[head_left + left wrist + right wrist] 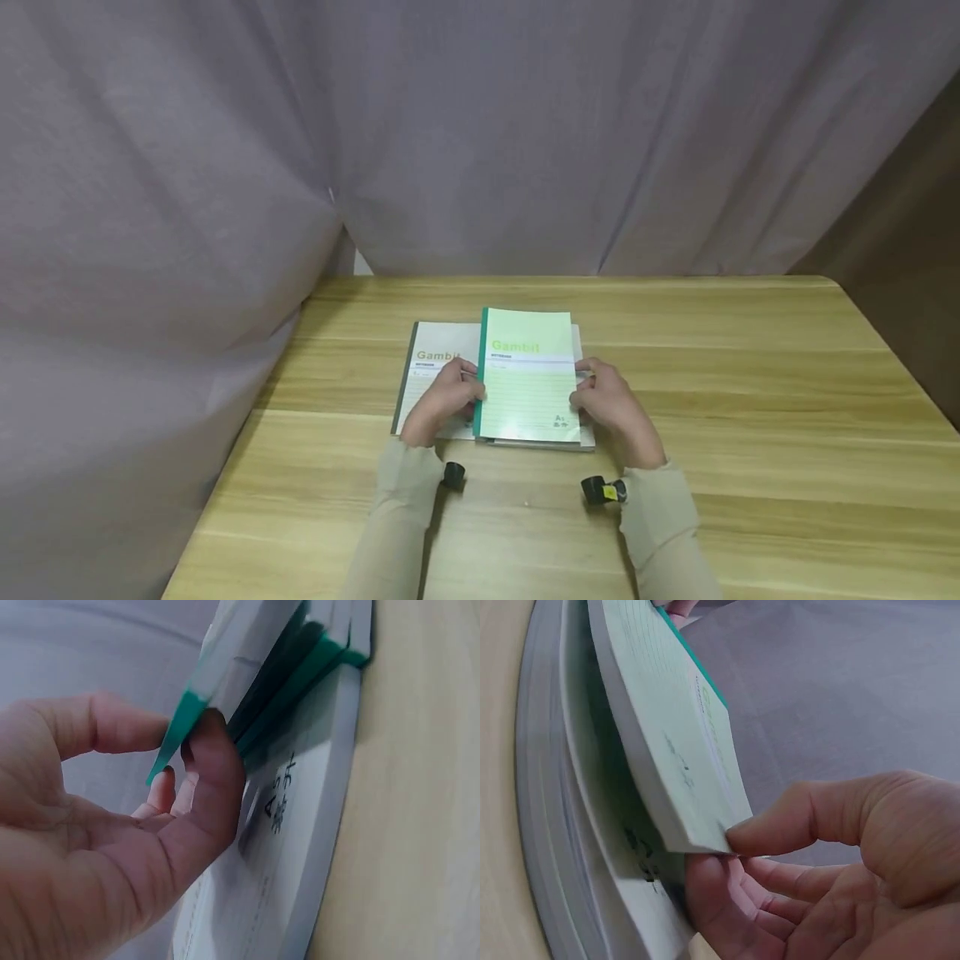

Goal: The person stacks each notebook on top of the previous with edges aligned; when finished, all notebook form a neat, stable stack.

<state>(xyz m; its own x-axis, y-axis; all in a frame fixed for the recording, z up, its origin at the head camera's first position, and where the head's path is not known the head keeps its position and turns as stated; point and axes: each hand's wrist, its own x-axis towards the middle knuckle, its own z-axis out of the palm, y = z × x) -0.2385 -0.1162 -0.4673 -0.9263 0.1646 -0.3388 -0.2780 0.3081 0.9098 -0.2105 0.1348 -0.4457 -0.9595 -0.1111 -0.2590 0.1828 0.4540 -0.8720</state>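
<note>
A pale green Gambit notebook (528,404) with a dark green spine is raised a little above other notebooks. My left hand (448,396) pinches its spine edge between thumb and fingers. At the opposite edge, my right hand (611,404) pinches the cover and pages near the lower half. In the left wrist view, more green-spined notebooks (330,649) lie just beneath the held one. A whitish Gambit notebook (435,333) with a dark grey spine sticks out to the left, under my left hand. The right wrist view shows a gap between the held notebook and the stack (544,772).
The notebooks lie on a wood-grain table (750,400). Grey curtain cloth (487,142) hangs behind the table and down its left side. A small black camera is worn at each wrist.
</note>
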